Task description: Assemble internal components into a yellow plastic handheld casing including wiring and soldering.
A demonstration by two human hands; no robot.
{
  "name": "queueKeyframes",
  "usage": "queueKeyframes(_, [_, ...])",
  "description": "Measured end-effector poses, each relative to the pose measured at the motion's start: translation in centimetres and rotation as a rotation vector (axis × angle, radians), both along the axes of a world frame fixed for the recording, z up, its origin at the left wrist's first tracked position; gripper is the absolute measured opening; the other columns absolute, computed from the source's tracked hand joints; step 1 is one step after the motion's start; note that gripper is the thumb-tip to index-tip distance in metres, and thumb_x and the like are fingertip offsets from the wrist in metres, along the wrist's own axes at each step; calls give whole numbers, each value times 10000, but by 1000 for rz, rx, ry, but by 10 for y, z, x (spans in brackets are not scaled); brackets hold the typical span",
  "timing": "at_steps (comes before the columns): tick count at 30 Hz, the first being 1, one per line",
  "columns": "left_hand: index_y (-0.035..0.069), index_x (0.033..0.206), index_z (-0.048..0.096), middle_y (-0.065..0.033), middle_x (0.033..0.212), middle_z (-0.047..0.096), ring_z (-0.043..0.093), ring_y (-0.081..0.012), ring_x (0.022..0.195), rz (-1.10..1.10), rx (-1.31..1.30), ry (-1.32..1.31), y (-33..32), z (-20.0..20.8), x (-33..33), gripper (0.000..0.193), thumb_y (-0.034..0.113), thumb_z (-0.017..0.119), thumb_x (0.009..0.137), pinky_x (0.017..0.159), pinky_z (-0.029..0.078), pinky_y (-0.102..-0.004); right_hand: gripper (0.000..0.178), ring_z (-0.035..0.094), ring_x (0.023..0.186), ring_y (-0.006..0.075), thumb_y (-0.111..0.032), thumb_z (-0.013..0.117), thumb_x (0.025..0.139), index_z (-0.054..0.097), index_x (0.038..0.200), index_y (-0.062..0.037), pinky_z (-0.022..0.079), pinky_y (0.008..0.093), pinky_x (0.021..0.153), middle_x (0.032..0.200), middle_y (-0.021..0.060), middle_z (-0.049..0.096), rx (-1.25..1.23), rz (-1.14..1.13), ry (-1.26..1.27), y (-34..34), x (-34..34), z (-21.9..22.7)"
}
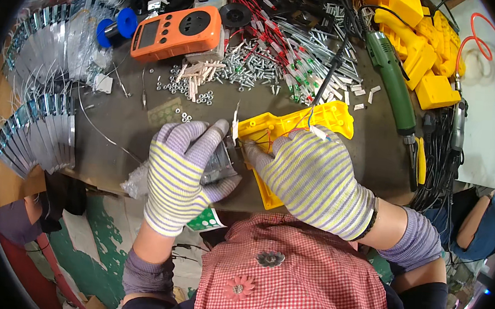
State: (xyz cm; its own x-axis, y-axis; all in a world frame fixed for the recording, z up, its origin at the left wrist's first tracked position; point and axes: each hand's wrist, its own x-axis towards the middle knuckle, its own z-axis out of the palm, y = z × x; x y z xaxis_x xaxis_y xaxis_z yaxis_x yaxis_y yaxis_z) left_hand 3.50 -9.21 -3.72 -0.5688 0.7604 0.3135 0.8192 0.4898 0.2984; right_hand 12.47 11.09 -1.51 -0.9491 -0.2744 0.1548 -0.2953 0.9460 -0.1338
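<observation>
My left hand [183, 167], in a striped knit glove, has its thumb and fingers closed around a shiny grey sheet-like part [219, 165]. My right hand [313, 174], gloved alike, lies over a yellow plastic housing half [333, 118] and covers its middle. Its fingertips are bent inward near thin coloured wires; what they pinch is hidden. Red and blue wires run inside the housing, and a black cord [330, 74] leads away from it. Between my two hands a thin white strip [235, 129] stands upright, close to the left fingertips.
An orange meter [177, 33] and a blue spool [117, 27] stand at the back left, with screws [251, 65] and nuts [201, 97] nearby. Fanned grey sheets [39, 132] lie left. A green electric screwdriver [390, 78] and yellow housings [421, 52] are right. Other people sit at both sides.
</observation>
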Motion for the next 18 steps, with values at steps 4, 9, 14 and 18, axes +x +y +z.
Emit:
queueKeyframes(4, [73,1217,663,-101,1016,582,560,-310,894,1,62,20,-4,-5,1,758,298,870,523,796,473,-437,239,633,642,215,-208,611,863,671,1072,-108,490,373,561,703,27,608,53,16,57,1,5,5])
queueKeyframes(9, [48,1202,644,-128,980,579,551,-344,884,-16,116,-5,-4,-6,2,762,299,882,523,807,451,-451,195,628,650,336,-197,659,840,631,977,-61,497,448,596,664,109,590,-198,28,-200,4,7,13])
queueKeyframes(14, [70,1177,656,-140,988,586,567,-328,915,38,99,68,-4,-12,15,696,258,868,541,820,467,-451,278,619,601,309,-208,680,834,629,1071,-72,498,451,590,646,89,592,-190,-71,-209,-4,48,28])
queueKeyframes(18, [167,1109,714,14,931,550,562,-206,884,-146,163,148,-1,-14,66,496,294,783,634,741,472,-401,315,672,677,296,-161,676,818,633,1114,-63,540,397,568,802,110,679,-368,19,-223,19,70,9])
